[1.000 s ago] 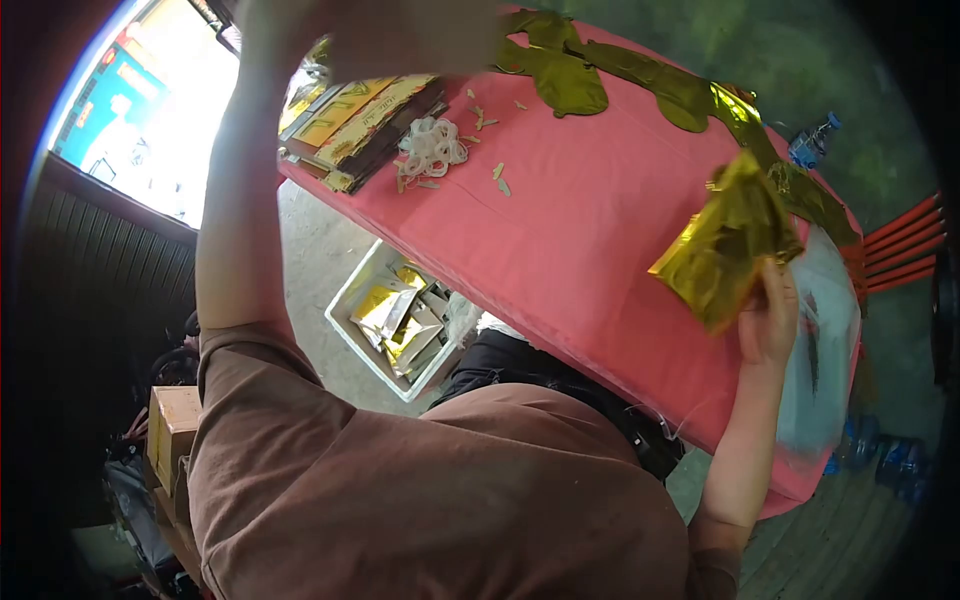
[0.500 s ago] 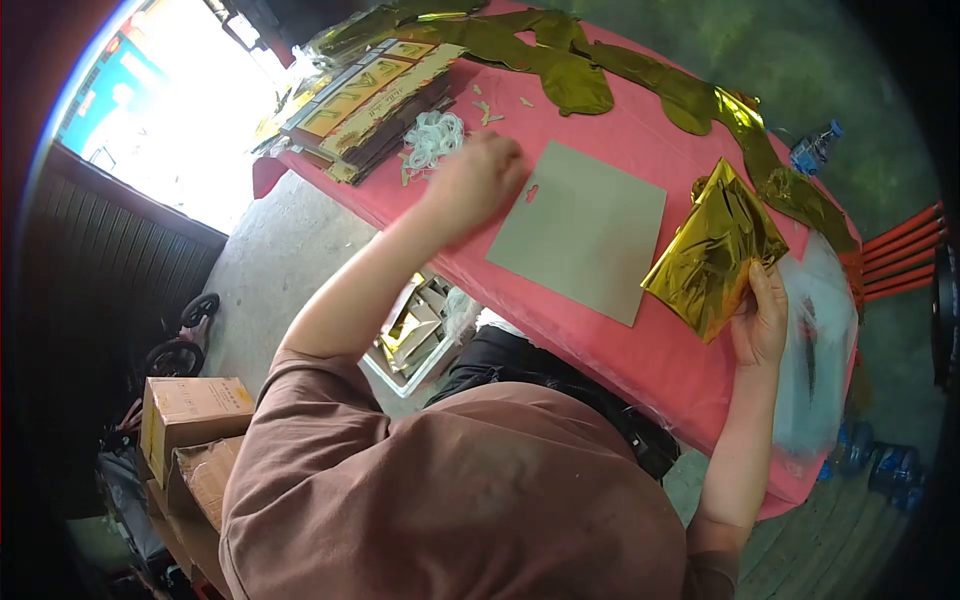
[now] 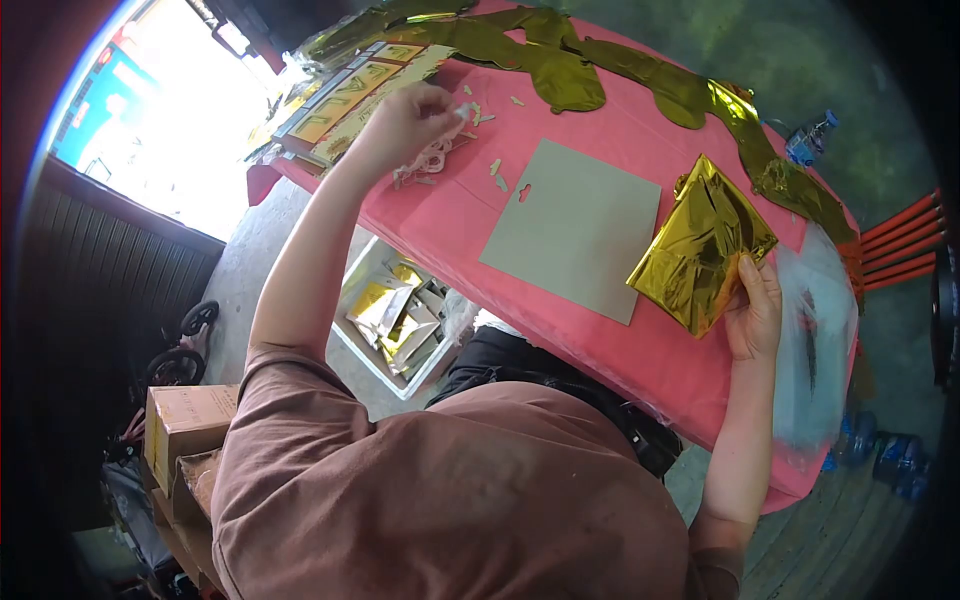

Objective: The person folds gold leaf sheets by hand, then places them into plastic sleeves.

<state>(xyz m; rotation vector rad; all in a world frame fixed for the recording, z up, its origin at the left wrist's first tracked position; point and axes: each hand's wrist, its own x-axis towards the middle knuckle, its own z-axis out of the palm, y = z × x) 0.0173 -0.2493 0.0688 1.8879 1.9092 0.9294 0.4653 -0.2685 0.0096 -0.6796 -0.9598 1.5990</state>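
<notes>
My left hand (image 3: 408, 122) is closed above the small pile of white coiled ribbon (image 3: 436, 158). A whitish bit of the ribbon shows at its fingertips; the palm hides the rest. My right hand (image 3: 755, 308) grips the lower right edge of a folded gold foil balloon (image 3: 700, 245), thumb on top, held above the table. Between the hands a plain grey card (image 3: 580, 232) with a hang hole lies flat on the pink table cover (image 3: 400, 215).
Printed cards (image 3: 345, 95) are stacked at the far left. Small pale slips (image 3: 498, 175) lie scattered beside the ribbon. Flat gold foil balloons (image 3: 660, 85) line the far edge. A white bin (image 3: 400, 375) of packets stands below; clear plastic bags (image 3: 808, 340) lie right.
My left hand has moved left and away from the card to the ribbon pile. More pale slips now show beside the card. My right hand keeps the foil balloon almost still.
</notes>
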